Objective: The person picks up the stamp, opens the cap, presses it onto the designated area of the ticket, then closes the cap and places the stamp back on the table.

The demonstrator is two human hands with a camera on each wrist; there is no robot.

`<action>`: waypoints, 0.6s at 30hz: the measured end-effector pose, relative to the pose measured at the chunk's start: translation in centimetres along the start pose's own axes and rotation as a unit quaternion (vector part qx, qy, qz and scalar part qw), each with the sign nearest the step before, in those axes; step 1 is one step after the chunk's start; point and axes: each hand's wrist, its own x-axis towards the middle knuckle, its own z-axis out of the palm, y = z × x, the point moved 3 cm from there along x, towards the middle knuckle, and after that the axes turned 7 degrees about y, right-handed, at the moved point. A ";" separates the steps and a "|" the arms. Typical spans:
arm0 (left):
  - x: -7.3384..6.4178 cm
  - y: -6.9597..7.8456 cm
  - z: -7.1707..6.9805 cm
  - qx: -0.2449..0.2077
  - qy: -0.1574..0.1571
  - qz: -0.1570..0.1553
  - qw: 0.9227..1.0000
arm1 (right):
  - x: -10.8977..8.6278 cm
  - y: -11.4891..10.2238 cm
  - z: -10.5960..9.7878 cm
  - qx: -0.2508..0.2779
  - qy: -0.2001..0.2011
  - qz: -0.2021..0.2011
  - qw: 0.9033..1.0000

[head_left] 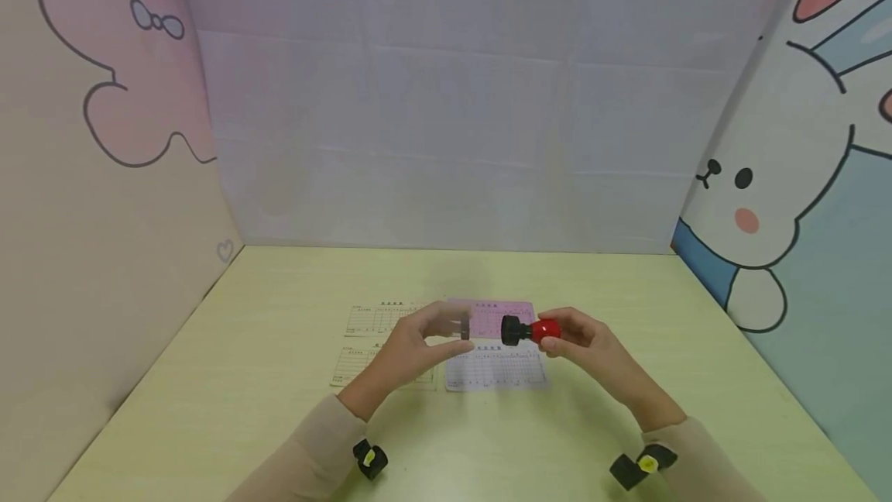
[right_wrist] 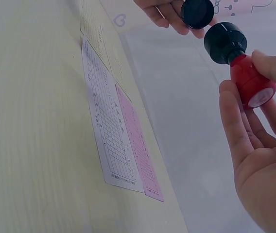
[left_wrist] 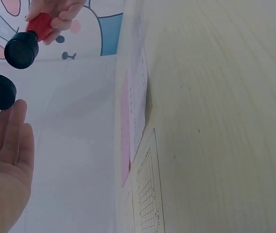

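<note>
In my right hand (head_left: 581,338) I hold a rubber stamp (right_wrist: 247,73) by its red handle, lying sideways with its round black head pointing left. My left hand (head_left: 425,339) pinches a round black stamp cap (left_wrist: 1,92) between thumb and fingers. A short gap separates the cap from the stamp head, and the cap's hollow side shows in the right wrist view. Both hands are raised above the printed forms. Beneath them lie a pink form (head_left: 512,308) and a white form (head_left: 495,369), partly overlapped by the hands in the head view.
Two cream forms (head_left: 369,321) lie on the left, partly behind my left hand and forearm. The pale yellow table (head_left: 265,355) meets a whitish back wall (head_left: 446,115). Side walls with cartoon drawings (head_left: 773,200) close in the left and right.
</note>
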 end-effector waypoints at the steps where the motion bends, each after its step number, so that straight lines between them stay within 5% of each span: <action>1: 0.0 0.0 0.0 0.002 0.001 0.002 1.000 | 0.0 0.0 0.0 -0.001 0.000 0.001 1.000; 9: 0.1 -0.4 -0.2 -0.006 0.017 0.024 1.000 | -0.1 0.2 -0.2 0.000 -0.003 0.008 1.000; 18: 0.0 -0.8 -0.2 -0.018 0.024 0.009 1.000 | -0.2 0.1 -0.3 -0.005 0.002 0.024 1.000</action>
